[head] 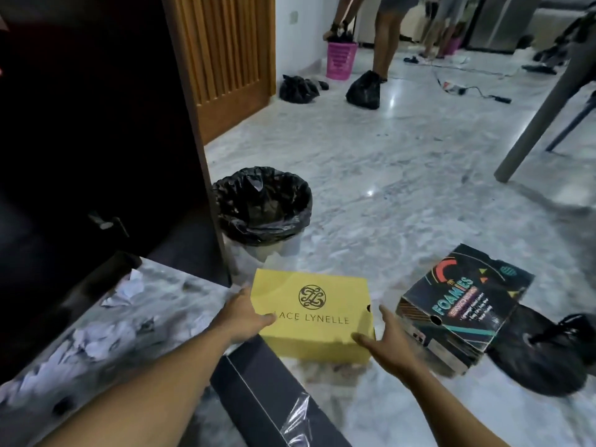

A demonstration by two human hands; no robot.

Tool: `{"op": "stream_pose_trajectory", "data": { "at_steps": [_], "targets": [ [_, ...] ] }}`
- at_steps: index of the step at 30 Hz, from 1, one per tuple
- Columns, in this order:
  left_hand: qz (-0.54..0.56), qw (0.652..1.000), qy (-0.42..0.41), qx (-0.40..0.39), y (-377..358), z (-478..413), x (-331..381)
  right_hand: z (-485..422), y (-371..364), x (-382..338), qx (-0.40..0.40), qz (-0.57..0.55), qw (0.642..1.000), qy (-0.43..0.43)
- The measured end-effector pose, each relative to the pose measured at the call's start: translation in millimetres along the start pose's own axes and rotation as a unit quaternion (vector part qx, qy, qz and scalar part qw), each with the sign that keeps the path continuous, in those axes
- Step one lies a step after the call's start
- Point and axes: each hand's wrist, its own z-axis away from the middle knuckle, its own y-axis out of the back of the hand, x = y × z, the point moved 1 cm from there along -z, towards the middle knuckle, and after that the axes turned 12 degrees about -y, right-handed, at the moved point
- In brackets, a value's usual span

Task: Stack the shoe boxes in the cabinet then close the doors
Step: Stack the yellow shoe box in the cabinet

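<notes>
A yellow shoe box [314, 314] with a printed logo lies on the marble floor in front of me. My left hand [242, 314] rests on its left side with the fingers over the lid edge. At the box's right front corner is my right hand [385, 337], fingers straight and touching the box. A black shoe box with colourful print [458, 304] lies tilted on the floor to the right. A dark box [277, 401] lies near my arms at the bottom. The dark cabinet [80, 140] stands open at the left, its door [196, 156] edge-on beside it.
A bin lined with a black bag [263, 204] stands just behind the yellow box beside the cabinet door. A black bag [545, 353] lies at the right. Crumpled paper [125, 291] lies on the floor at the left. A chair leg [541, 114] and a person's legs [383, 43] are farther back.
</notes>
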Motion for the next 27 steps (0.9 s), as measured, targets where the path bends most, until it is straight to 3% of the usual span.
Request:
{"op": "stream_pose_trajectory", "data": {
  "at_steps": [5, 11, 18, 27],
  "targets": [
    [0.063, 0.992, 0.067, -0.086, -20.0, -45.4, -35.0, -39.4, -22.5, 28.1, -0.051, -0.042, 0.998, -0.020],
    [0.120, 0.986, 0.029, -0.108, -34.0, -47.6, -39.4, -49.0, -41.0, 36.2, -0.046, -0.094, 0.994, 0.037],
    [0.108, 0.992, -0.007, -0.059, -34.6, -39.3, -29.2, -32.0, -21.0, 33.4, -0.009, -0.149, 0.988, 0.050],
    [0.106, 0.986, -0.105, 0.081, -5.3, 1.9, 27.9, 21.6, 64.0, -21.5, 0.017, -0.187, 0.974, 0.128]
  ]
}}
